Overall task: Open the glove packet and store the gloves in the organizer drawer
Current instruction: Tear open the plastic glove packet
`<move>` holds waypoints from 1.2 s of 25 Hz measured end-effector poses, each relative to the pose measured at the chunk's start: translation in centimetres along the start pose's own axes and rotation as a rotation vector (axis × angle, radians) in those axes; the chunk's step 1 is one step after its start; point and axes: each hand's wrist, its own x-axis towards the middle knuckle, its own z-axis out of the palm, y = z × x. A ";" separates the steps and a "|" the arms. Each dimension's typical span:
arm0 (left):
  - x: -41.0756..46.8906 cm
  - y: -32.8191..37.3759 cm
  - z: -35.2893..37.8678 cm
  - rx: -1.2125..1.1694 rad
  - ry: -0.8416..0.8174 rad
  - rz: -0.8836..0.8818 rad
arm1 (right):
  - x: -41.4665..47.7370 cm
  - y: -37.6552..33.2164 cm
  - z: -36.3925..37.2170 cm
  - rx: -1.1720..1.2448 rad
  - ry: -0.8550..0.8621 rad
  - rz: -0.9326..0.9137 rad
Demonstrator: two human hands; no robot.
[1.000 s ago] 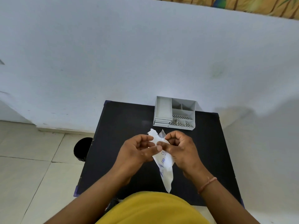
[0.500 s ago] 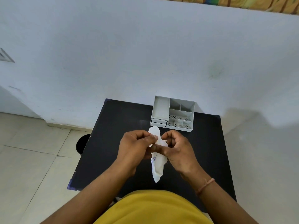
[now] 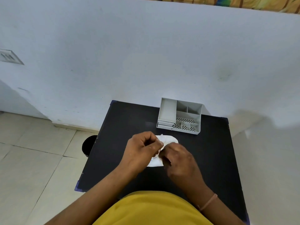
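A white glove packet (image 3: 168, 139) with small blue print is held over the middle of the black table (image 3: 126, 127). My left hand (image 3: 142, 151) pinches its left side and my right hand (image 3: 177, 159) pinches its lower right part. The hands cover most of the packet; only its rounded top and a lower corner show. Behind it, at the table's back edge, stands the grey organizer (image 3: 180, 116), with shut drawers on its left front and open compartments on the right.
A pale blue wall rises right behind the table. A black round bin (image 3: 89, 146) sits on the tiled floor at the table's left side. My yellow shirt fills the bottom of the view.
The packet hung down long between my hands before; now it is bunched and spread wider, with its top rounded out. My right hand has dropped lower, over the packet.
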 end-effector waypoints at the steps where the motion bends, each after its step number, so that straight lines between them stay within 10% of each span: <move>1: 0.0 -0.2 -0.4 0.053 -0.017 0.027 | 0.8 -0.8 0.3 0.105 -0.072 0.052; 7: 0.4 -1.9 -4.2 0.130 -0.034 0.055 | 4.1 -3.7 1.8 0.611 -0.235 0.800; 11: 0.5 -3.3 -6.9 0.099 -0.086 0.046 | 4.7 -6.1 3.0 0.172 -0.417 0.589; 16: 2.7 -4.6 -14.0 -0.185 -0.021 -0.124 | 4.9 -8.0 2.6 0.479 -0.335 0.554; 19: 4.3 -7.2 -18.6 -0.415 -0.370 -0.522 | 4.9 -9.8 2.2 0.636 -0.305 0.499; 30: 2.6 -12.9 -20.0 -0.611 -0.518 -0.565 | 3.4 -12.2 8.1 0.892 -0.212 0.940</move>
